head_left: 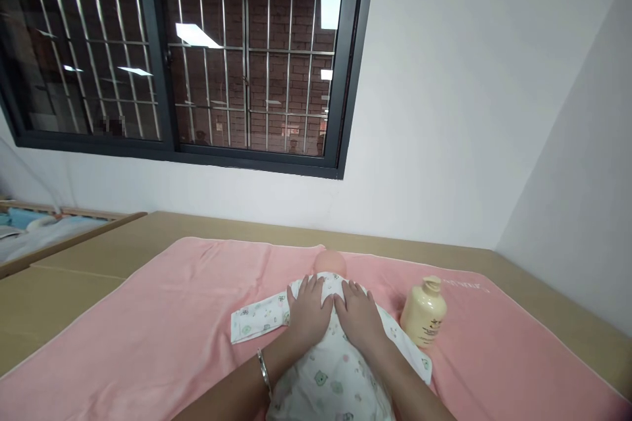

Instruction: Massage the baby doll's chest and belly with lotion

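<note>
Head view: a baby doll (332, 342) lies on its back on a pink towel (162, 335), head pointing away toward the wall, dressed in a white printed garment (330, 375) with small animal figures. Only the top of the doll's bare head shows past the 2 hands.

The left hand (309, 312) lies flat on the doll's chest, palm down, fingers spread slightly and stretched toward the head; it grips nothing. A silver bangle (264, 371) sits on that wrist. The right hand (359, 316) lies just beside it on the doll's chest, also flat and open, fingers loosely apart, pressing on the cloth without clamping it. The 2 hands almost touch at the thumbs over the middle of the doll.

To the left of the doll, one sleeve (257, 323) of the garment lies stretched out flat on the towel, its near end under the left hand's edge. To the right of the doll, near but not touching it, stands a cream lotion bottle (424, 312) with a pump top, upright on the towel.

The towel covers a tan table (64, 289) that reaches the white wall beyond the doll. Above and left of the doll, in that wall, is a dark-framed window (197, 52) with metal bars and brick behind it. Far left of the doll stands a wooden-edged cot (54, 227) with light bedding.
</note>
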A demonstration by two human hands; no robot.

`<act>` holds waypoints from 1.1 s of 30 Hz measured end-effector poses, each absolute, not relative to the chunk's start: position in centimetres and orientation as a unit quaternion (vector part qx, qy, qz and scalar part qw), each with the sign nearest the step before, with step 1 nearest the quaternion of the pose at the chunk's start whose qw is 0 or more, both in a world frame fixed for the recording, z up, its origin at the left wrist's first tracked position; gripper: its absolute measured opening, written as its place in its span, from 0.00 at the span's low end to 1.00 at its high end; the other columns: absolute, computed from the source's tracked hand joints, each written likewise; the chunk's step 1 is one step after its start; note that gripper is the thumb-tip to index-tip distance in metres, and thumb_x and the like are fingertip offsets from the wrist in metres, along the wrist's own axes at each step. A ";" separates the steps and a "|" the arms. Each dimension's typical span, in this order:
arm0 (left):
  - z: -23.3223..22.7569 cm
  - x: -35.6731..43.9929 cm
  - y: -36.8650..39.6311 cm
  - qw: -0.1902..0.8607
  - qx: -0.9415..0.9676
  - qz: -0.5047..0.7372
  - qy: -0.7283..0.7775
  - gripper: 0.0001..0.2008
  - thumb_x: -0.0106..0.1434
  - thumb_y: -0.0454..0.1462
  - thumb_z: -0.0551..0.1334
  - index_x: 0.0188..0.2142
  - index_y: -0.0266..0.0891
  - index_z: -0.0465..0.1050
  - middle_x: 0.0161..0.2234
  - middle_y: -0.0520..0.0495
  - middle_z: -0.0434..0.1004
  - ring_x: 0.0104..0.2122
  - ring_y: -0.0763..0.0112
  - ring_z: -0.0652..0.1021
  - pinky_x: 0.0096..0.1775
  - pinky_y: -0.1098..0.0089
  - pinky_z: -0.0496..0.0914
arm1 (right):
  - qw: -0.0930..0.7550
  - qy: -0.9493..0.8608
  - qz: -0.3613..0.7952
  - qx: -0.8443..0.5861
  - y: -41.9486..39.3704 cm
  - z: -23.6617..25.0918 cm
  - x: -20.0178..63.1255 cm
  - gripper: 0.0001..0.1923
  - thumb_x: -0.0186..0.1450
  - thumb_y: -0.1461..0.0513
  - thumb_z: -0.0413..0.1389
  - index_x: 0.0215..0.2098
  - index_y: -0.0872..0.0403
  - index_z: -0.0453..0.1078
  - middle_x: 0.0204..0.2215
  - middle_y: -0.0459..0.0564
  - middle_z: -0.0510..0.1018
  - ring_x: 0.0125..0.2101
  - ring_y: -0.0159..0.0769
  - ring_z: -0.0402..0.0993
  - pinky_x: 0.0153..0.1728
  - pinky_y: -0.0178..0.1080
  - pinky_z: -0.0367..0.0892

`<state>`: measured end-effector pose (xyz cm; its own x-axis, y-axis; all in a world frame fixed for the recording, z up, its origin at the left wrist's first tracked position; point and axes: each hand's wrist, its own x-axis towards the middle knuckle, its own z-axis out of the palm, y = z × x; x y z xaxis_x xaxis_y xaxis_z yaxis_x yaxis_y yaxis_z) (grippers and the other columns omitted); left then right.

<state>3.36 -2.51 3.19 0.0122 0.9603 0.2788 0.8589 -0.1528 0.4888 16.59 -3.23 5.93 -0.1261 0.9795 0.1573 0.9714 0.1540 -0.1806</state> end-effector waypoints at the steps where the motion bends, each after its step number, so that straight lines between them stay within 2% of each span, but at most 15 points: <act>1: 3.2 3.3 -2.3 0.103 0.712 0.274 0.638 0.25 0.69 0.45 0.47 0.63 0.45 0.61 0.66 0.47 0.60 0.67 0.57 0.57 0.66 0.42 0.40 | 0.125 -0.752 0.030 -0.647 -2.6 5.8 17.0 0.28 0.72 0.55 0.37 0.64 0.59 0.60 0.65 0.61 0.61 0.66 0.47 0.52 0.63 0.50 0.44; 4: 3.0 3.1 -2.0 0.115 0.722 0.280 0.622 0.25 0.70 0.45 0.48 0.64 0.44 0.60 0.66 0.48 0.59 0.67 0.61 0.57 0.67 0.45 0.39 | 0.131 -0.758 0.044 -0.638 -1.9 5.6 17.6 0.29 0.72 0.54 0.36 0.65 0.58 0.59 0.65 0.59 0.60 0.67 0.45 0.50 0.64 0.49 0.43; 7: 2.7 3.2 -2.7 0.073 0.725 0.316 0.608 0.23 0.70 0.42 0.47 0.60 0.42 0.65 0.63 0.46 0.66 0.64 0.61 0.62 0.67 0.48 0.44 | 0.119 -0.753 0.009 -0.647 -2.9 5.7 16.8 0.28 0.72 0.56 0.37 0.65 0.62 0.59 0.64 0.62 0.62 0.65 0.47 0.54 0.62 0.49 0.47; 9: 2.6 3.3 -3.3 0.028 0.729 0.345 0.590 0.20 0.70 0.40 0.47 0.54 0.42 0.72 0.58 0.45 0.73 0.60 0.60 0.69 0.67 0.48 0.44 | 0.104 -0.745 -0.032 -0.658 -4.0 5.8 15.9 0.28 0.72 0.58 0.38 0.63 0.64 0.60 0.61 0.66 0.66 0.62 0.51 0.59 0.61 0.51 0.50; 13: 2.8 3.4 -4.0 -0.024 0.726 0.385 0.569 0.18 0.70 0.39 0.49 0.40 0.45 0.79 0.47 0.46 0.81 0.51 0.60 0.77 0.66 0.43 0.34 | 0.099 -0.741 -0.056 -0.662 -4.7 5.9 15.3 0.27 0.71 0.60 0.39 0.63 0.64 0.61 0.58 0.68 0.70 0.59 0.53 0.63 0.59 0.52 0.51; 15: 2.9 3.4 -3.8 -0.013 0.712 0.383 0.589 0.17 0.70 0.41 0.50 0.44 0.45 0.78 0.50 0.45 0.79 0.53 0.58 0.75 0.66 0.41 0.34 | 0.110 -0.744 -0.029 -0.659 -3.9 5.7 16.0 0.27 0.72 0.58 0.39 0.64 0.63 0.60 0.61 0.65 0.67 0.62 0.51 0.59 0.60 0.52 0.50; 19: 3.0 3.4 -3.3 0.036 0.693 0.344 0.632 0.21 0.69 0.43 0.51 0.58 0.40 0.68 0.60 0.41 0.70 0.62 0.55 0.66 0.65 0.42 0.47 | 0.131 -0.759 0.018 -0.637 -2.2 5.4 17.4 0.28 0.72 0.55 0.38 0.65 0.59 0.58 0.65 0.59 0.60 0.66 0.47 0.52 0.63 0.50 0.46; 21: 2.8 3.5 -3.3 0.021 0.712 0.339 0.614 0.21 0.70 0.42 0.50 0.57 0.40 0.69 0.59 0.41 0.71 0.61 0.57 0.67 0.65 0.44 0.48 | 0.131 -0.764 0.013 -0.632 -2.3 5.5 17.3 0.27 0.72 0.57 0.38 0.65 0.60 0.59 0.65 0.60 0.61 0.65 0.47 0.53 0.63 0.49 0.46; 25: 2.5 3.5 -3.7 -0.035 0.752 0.362 0.550 0.20 0.71 0.37 0.46 0.46 0.42 0.77 0.51 0.44 0.78 0.56 0.62 0.73 0.67 0.47 0.42 | 0.108 -0.773 -0.033 -0.624 -3.7 6.0 16.1 0.25 0.71 0.63 0.37 0.60 0.66 0.64 0.57 0.66 0.70 0.59 0.49 0.64 0.61 0.48 0.50; 27: 2.5 3.5 -3.8 -0.029 0.750 0.363 0.552 0.20 0.71 0.37 0.46 0.46 0.42 0.77 0.52 0.44 0.78 0.56 0.61 0.72 0.67 0.47 0.43 | 0.102 -0.773 -0.040 -0.625 -4.2 6.2 15.7 0.25 0.71 0.63 0.38 0.59 0.66 0.65 0.55 0.67 0.72 0.58 0.50 0.66 0.60 0.48 0.51; 29: 2.6 3.5 -3.6 0.005 0.733 0.348 0.584 0.20 0.70 0.39 0.48 0.53 0.42 0.73 0.57 0.44 0.74 0.60 0.58 0.69 0.66 0.45 0.45 | 0.110 -0.766 -0.025 -0.633 -4.0 6.2 15.8 0.26 0.71 0.62 0.38 0.62 0.64 0.63 0.58 0.65 0.69 0.60 0.49 0.62 0.61 0.48 0.50; 31: 2.8 3.4 -3.2 0.045 0.716 0.323 0.618 0.23 0.69 0.41 0.48 0.60 0.40 0.66 0.62 0.43 0.67 0.63 0.56 0.64 0.66 0.45 0.46 | 0.121 -0.760 0.003 -0.638 -3.5 5.8 16.1 0.27 0.72 0.60 0.38 0.65 0.62 0.59 0.63 0.61 0.63 0.65 0.47 0.55 0.63 0.49 0.47; 33: 2.9 3.4 -2.9 0.069 0.710 0.301 0.632 0.25 0.69 0.42 0.48 0.62 0.39 0.63 0.64 0.43 0.62 0.65 0.57 0.60 0.66 0.45 0.46 | 0.126 -0.757 0.022 -0.641 -3.0 5.3 16.4 0.29 0.72 0.58 0.38 0.67 0.61 0.54 0.67 0.58 0.57 0.67 0.46 0.48 0.65 0.50 0.44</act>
<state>3.42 -2.86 2.86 0.0192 0.9400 0.3407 0.8564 -0.1913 0.4795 16.45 -2.96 5.31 -0.1464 0.9759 0.1619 0.9649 0.1769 -0.1943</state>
